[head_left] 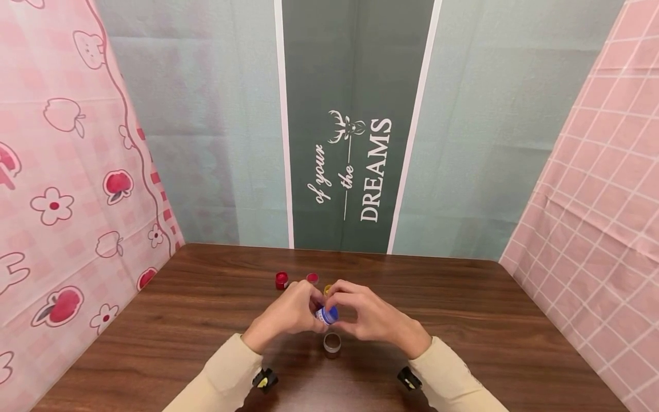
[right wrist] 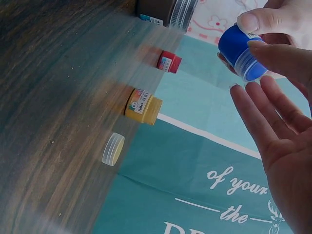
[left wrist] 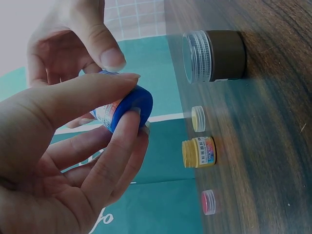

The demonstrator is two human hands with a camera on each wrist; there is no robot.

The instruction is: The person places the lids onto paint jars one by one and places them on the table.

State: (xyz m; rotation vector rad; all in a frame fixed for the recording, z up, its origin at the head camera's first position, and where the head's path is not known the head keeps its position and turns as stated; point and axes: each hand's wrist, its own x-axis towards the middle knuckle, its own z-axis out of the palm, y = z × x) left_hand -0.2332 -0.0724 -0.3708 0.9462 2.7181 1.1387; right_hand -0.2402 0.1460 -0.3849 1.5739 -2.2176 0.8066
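Note:
A small blue paint jar (head_left: pixel 329 315) is held tilted above the table in my left hand (head_left: pixel 292 309). The left thumb and fingers grip its blue body (left wrist: pixel 130 109). The jar's clear ridged lid (right wrist: pixel 246 66) is on and faces my right hand (head_left: pixel 372 316). In the right wrist view, the right hand's thumb overlaps the jar and its other fingers extend loosely by the lid; contact is hard to tell. Just below the hands, a larger brown paint jar (head_left: pixel 332 345) with a clear lid stands on the table.
Behind the hands stand an uncapped yellow paint jar (right wrist: pixel 142 106) and an uncapped red paint jar (head_left: pixel 281 280). A yellow-stained lid (right wrist: pixel 113 149) and a red-stained lid (left wrist: pixel 208 202) lie near them. The wooden table (head_left: pixel 463 320) ends at hanging cloths.

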